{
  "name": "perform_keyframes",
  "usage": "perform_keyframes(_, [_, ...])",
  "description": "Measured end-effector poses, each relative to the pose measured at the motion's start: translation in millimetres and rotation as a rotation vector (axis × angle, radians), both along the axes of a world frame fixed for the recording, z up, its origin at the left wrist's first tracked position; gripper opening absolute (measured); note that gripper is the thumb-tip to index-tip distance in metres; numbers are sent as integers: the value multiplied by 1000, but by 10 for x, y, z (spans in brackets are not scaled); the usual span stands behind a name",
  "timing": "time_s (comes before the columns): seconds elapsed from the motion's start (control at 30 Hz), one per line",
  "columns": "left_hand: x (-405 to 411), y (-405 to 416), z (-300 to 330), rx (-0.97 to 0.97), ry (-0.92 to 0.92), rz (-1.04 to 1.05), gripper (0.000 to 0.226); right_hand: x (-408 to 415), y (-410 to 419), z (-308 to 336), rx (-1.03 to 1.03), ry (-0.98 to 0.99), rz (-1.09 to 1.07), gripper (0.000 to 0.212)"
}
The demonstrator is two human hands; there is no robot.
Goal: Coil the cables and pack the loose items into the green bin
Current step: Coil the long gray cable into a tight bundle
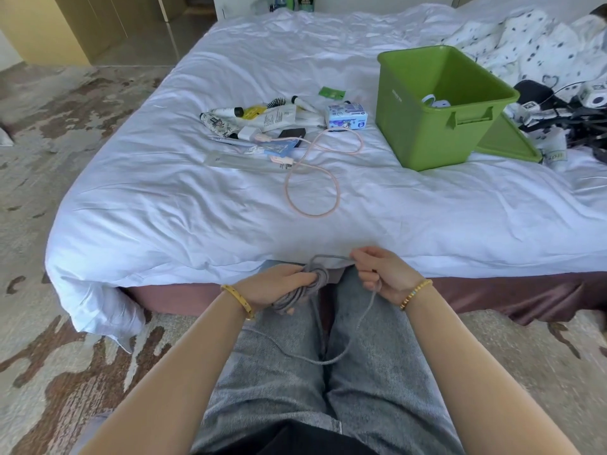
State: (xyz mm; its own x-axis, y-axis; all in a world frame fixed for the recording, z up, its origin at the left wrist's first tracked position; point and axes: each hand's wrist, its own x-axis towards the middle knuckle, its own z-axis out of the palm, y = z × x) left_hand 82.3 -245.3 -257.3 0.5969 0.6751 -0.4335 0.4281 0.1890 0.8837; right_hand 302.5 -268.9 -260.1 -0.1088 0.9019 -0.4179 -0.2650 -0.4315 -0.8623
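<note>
A grey braided cable point(317, 280) is wound in several loops around my left hand point(276, 284), which grips the bundle over my lap. My right hand point(382, 274) pinches the free strand, which hangs down in a slack loop across my jeans. On the white bed a pink cable point(312, 192) lies uncoiled in loose curves. Beyond it sits a pile of loose items point(262, 121): tubes, a white charger, a tissue pack point(347, 117), a black block. The open green bin point(427, 126) stands at the right of the bed with a white item inside.
The bin's green lid point(512, 142) leans under its right side. Black straps and white devices point(574, 110) lie at the far right on a spotted duvet. The bed's front edge is just beyond my hands. Patterned carpet covers the floor to the left.
</note>
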Motion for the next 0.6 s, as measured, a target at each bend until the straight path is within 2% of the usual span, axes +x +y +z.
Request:
perform_keyframes(0.17, [63, 1, -10, -237, -529, 452, 20, -220, 21, -10, 13, -72, -5, 21])
perform_keyframes(0.27, [123, 76, 24, -280, -722, 757, 22, -348, 4, -17, 28, -124, 52, 28])
perform_keyframes(0.33, [164, 136, 69, -280, -778, 876, 26, -420, -37, -33, 16, -115, 118, 33])
perform_keyframes(0.4, [206, 163, 108, -290, -799, 898, 30, -477, -73, -39, -1, -112, 157, 36])
perform_keyframes(0.5, [275, 162, 114, -245, -721, 895, 27, -530, -112, -56, -28, -135, 186, 38])
perform_keyframes(0.6, [332, 135, 65, -279, -626, 957, 27, -577, -176, -99, -29, -209, 294, 38])
